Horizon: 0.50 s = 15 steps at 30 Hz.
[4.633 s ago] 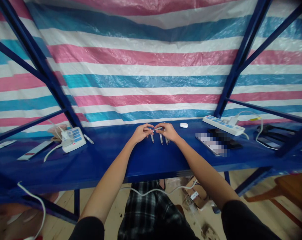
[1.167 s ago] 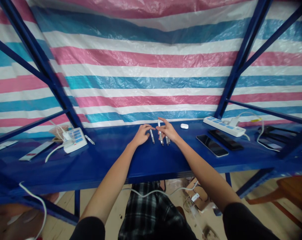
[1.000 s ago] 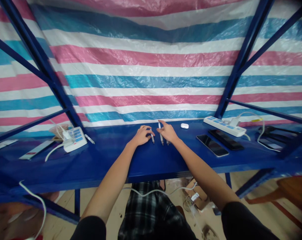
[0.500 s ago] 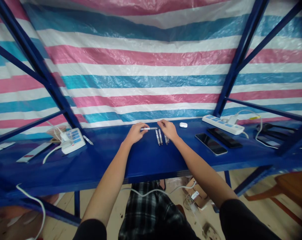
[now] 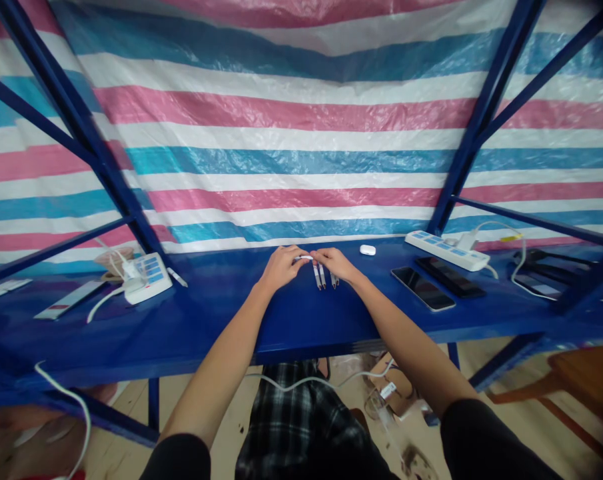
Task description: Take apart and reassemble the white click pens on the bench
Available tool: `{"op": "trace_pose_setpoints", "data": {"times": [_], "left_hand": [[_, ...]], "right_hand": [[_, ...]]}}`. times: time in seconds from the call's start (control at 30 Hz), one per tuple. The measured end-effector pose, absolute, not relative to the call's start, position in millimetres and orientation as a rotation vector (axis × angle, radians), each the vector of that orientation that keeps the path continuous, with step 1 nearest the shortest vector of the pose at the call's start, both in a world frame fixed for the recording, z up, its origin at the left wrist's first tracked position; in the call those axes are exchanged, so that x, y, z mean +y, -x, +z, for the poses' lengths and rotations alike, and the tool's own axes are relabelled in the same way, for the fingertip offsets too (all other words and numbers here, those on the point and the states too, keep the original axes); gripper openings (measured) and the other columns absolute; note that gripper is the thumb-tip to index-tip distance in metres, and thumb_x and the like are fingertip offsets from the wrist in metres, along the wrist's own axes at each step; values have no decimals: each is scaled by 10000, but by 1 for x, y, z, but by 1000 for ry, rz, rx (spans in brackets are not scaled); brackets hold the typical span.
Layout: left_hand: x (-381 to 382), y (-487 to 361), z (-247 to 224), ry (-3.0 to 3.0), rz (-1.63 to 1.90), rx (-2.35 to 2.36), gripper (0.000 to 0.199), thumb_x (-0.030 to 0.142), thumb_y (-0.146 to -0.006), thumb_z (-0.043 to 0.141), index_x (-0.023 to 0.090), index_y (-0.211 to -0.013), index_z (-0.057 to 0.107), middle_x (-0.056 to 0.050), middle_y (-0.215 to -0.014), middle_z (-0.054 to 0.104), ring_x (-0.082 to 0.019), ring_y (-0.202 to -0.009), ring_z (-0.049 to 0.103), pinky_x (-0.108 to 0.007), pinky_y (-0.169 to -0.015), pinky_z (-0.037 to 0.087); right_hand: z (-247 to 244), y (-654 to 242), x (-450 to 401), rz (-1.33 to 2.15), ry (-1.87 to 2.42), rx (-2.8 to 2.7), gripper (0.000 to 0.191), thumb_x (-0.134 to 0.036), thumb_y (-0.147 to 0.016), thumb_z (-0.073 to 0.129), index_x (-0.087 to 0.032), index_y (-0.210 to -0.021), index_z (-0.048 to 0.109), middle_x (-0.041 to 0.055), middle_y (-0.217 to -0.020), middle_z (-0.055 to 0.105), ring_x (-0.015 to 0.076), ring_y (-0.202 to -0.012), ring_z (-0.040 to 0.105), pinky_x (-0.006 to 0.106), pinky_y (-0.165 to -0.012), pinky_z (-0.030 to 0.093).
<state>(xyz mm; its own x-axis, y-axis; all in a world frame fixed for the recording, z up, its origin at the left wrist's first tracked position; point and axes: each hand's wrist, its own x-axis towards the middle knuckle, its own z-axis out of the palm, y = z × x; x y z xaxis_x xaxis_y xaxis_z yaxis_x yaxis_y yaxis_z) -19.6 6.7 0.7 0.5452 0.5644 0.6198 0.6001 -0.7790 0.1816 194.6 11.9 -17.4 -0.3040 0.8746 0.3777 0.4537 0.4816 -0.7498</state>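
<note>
My left hand (image 5: 281, 268) is closed around a white pen (image 5: 305, 257), held level just above the blue tabletop. The fingers of my right hand (image 5: 337, 264) are pinched together at the pen's right end; the fingertips hide that end. Below the held pen, several more white pens with dark tips lie on the table, pointing toward me. Two of these, a left pen (image 5: 316, 277) and its neighbour (image 5: 322, 276), lie side by side. Others (image 5: 334, 281) are partly covered by my right hand.
A white earbud case (image 5: 368, 250) lies right of my hands. Two phones (image 5: 424, 288) and a power strip (image 5: 448, 251) are farther right. Another power strip (image 5: 150, 279) and a small white stick (image 5: 177, 277) lie left. A striped sheet (image 5: 301, 160) hangs behind the blue table (image 5: 221, 320).
My left hand has moved right with the pen, and my right hand has come slightly down, its fingers now at the pen's right end. Less of the pen shows between the hands.
</note>
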Motion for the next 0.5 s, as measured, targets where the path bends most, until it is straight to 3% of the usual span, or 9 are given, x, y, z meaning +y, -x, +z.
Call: {"op": "trace_pose_setpoints", "data": {"times": [0.23,0.4,0.5], "left_hand": [[10,22,2,2792,-1041,-1148,323,406,-1017,523,250,-1012,805,-48,-931,781,-201,-834,704,-304,-798,483],[10,24,-1,2825,-1126,-1204,297,425,-994,557,251,-1049,791,-46,-1054,787,-221,-964,720,-298,-842,515],[10,23,-2,2810,-1125,-1186,299,426,-999,546,248,-1057,780,-48,-1061,784,-220,-974,720,-305,-868,514]], "right_hand": [[-15,-194,9,537,1035,-2001,457,-540,-962,500,-182,-752,691,20,-689,654,168,-660,568,282,-677,403],[-19,-194,10,638,941,-1887,295,-482,-849,683,-196,-924,684,38,-908,735,200,-831,664,299,-769,475],[-22,-193,13,751,867,-1811,314,-470,-828,701,-198,-972,637,46,-892,734,209,-845,686,319,-781,504]]}}
